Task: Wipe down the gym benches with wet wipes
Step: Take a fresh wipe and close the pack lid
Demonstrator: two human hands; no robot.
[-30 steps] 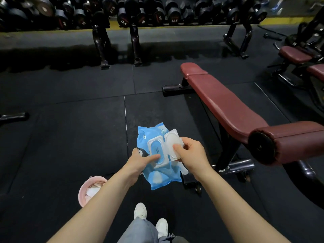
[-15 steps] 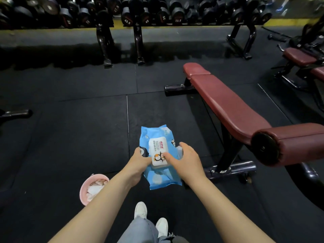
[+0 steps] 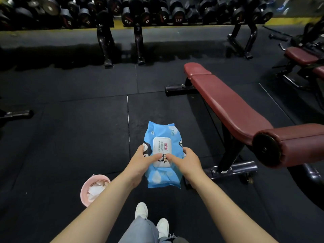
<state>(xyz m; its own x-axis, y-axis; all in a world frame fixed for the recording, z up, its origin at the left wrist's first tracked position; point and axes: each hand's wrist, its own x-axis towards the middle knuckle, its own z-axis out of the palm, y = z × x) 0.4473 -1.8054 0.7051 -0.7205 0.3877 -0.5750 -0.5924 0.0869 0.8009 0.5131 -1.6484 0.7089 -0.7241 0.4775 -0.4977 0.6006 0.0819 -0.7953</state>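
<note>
A blue pack of wet wipes (image 3: 162, 178) with a white flip lid, now closed, is held in front of me over the floor. My left hand (image 3: 142, 161) grips its left side with the thumb lying on the lid. My right hand (image 3: 185, 161) grips the right side, its thumb also on the lid. No loose wipe shows in either hand. The dark red gym bench (image 3: 229, 109) stretches away to the right of my hands, with a red roller pad (image 3: 294, 146) at its near end.
A pink bucket (image 3: 84, 190) with used white wipes stands on the floor by my left forearm. A dumbbell rack (image 3: 138, 18) lines the far wall. Another red bench (image 3: 299, 55) stands far right. Black rubber floor lies between.
The lid of the wipe pack, open a second ago, has been folded shut. Both thumbs now rest on the closed lid, and the pack sits a little more upright.
</note>
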